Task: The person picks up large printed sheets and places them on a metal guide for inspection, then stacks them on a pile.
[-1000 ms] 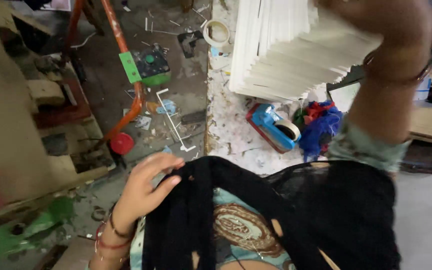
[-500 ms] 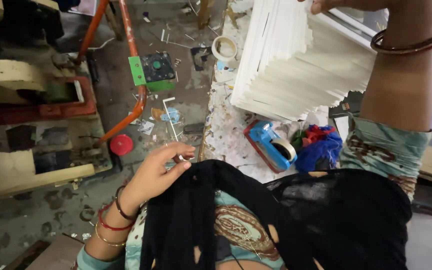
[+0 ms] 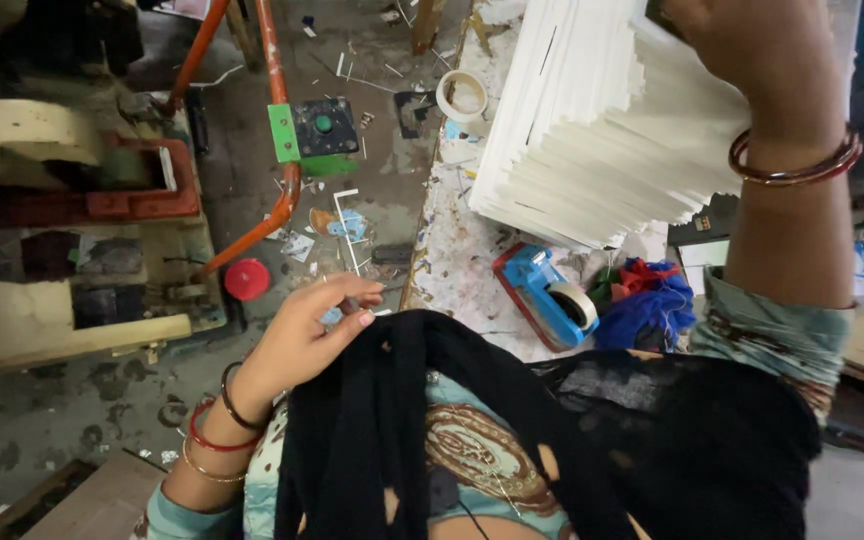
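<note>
While the right hand [image 3: 752,60] is gripping the fanned white sheet stack [image 3: 592,140] at its upper edge above the desk [image 3: 462,250], the left hand's fingers [image 3: 347,300] are pinching black cloth [image 3: 372,420]; the sheets are looking thin, floppy, best held edge-clamped.

Dim, uneven indoor light; the stack of white paper sheets [image 3: 592,140] reads brightest, the left floor falls into shadow, edges slightly soft.
</note>
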